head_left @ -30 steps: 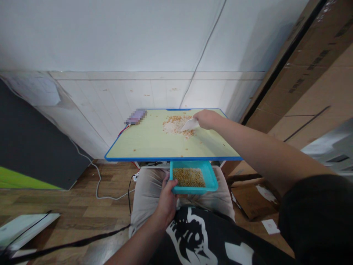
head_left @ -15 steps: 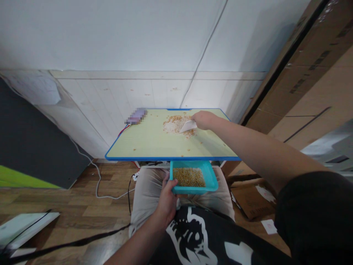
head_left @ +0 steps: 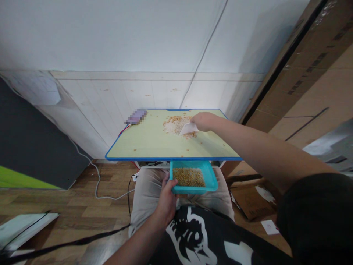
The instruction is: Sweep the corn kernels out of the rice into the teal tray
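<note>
My left hand point(head_left: 166, 200) grips the left rim of a turquoise tray point(head_left: 211, 180) holding yellow beans point(head_left: 189, 177), kept just under the near edge of a small blue-rimmed table point(head_left: 154, 138). My right hand point(head_left: 202, 120) reaches over the table, pinched on a white card point(head_left: 188, 128). The card's edge rests against a pile of mixed rice and beans point(head_left: 175, 124) on the tabletop. A few stray grains lie scattered toward the near edge.
A small purple device point(head_left: 135, 116) with a red cable sits at the table's far left. Large cardboard boxes point(head_left: 309, 81) lean on the right. White and black cables point(head_left: 99, 184) run over the wooden floor at left. A white wall stands close behind the table.
My right hand with the card has shifted slightly left and nearer, along the pile's right side. The left hand and tray have stayed put.
</note>
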`<state>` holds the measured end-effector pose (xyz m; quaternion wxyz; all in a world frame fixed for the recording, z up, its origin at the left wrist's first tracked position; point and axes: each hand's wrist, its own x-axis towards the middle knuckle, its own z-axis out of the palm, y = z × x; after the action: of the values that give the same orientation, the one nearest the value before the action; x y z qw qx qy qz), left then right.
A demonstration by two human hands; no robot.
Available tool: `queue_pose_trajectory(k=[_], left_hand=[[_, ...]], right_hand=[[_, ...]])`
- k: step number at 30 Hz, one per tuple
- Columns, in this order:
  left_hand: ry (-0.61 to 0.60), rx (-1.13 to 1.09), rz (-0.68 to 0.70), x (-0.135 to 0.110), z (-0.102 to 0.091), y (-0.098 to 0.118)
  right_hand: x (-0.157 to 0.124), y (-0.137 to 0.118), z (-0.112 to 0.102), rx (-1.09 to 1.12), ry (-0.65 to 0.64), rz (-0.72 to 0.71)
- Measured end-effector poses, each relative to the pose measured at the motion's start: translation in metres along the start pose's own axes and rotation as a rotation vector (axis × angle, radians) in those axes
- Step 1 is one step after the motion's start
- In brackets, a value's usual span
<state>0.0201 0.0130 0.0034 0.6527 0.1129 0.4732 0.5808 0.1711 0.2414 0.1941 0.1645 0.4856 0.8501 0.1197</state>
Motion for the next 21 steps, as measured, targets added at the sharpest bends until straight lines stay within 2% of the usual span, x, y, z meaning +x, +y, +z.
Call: queue_pose_trajectory(k=[21], left_hand=[[-0.016,-0.024,0.017,-0.002,0.001,0.002]], right_hand=[[-0.014,-0.005,-0.003,-0.033,-0.027,-0.027]])
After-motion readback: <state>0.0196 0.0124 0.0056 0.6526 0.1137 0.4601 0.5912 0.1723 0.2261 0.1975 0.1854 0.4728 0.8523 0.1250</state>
